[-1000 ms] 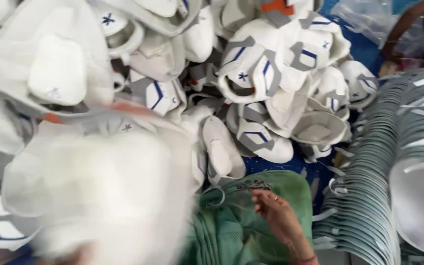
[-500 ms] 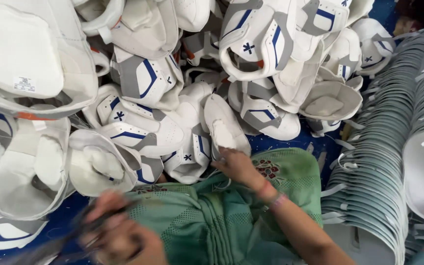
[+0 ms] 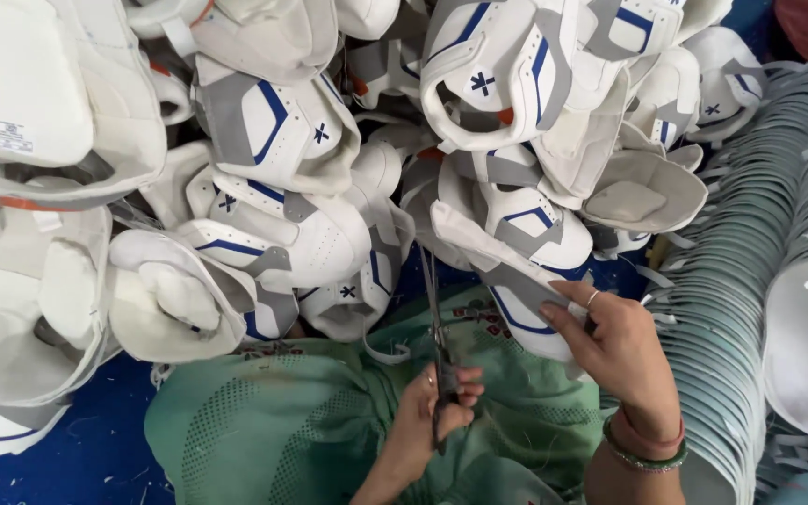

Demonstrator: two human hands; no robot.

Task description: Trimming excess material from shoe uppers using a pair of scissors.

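Pinching an upper (image 3: 516, 281) just above its fingers, the right hand (image 3: 624, 360) stood beside the left hand (image 3: 427, 421), clamped on scissors (image 3: 440, 374), trimming barely begun, a pile (image 3: 282, 168) beyond.

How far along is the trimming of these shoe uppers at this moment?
Done: cannot tell; no separate finished lot stands out in the pile of white uppers. In hand: the right hand grips one white-and-blue upper, the left hand holds scissors pointing up toward it, over the green cloth. Left: many uppers heaped around look alike, so much may remain.
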